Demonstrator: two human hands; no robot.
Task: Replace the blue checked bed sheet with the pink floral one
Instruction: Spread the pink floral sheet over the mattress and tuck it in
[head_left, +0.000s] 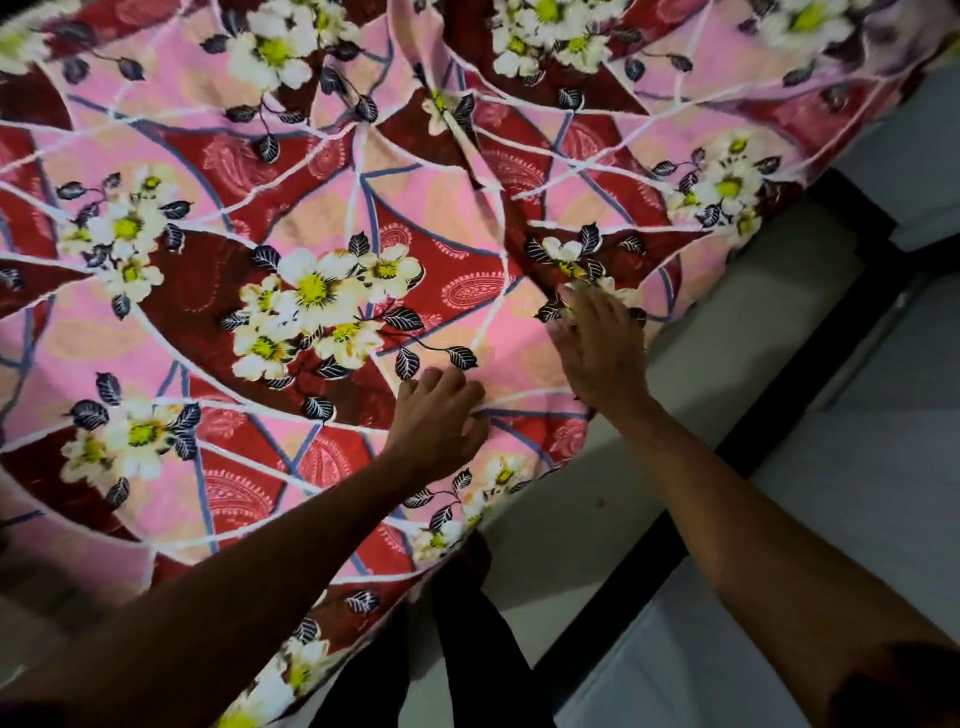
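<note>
The pink floral sheet (311, 218) looks light and limp, best pinched along its right hem. The right hand (597, 348) lies flat on it; the left hand (441, 421) curls, grip unclear.

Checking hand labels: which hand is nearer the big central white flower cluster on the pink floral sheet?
Left. Left hand rests just below-right of the white flower cluster; right hand lies farther right.

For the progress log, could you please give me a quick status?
Right hand flat on pink floral sheet; left hand bent-fingered on it, grip unclear. Sheet spread, blue one unseen. One fold beyond right hand.
</note>
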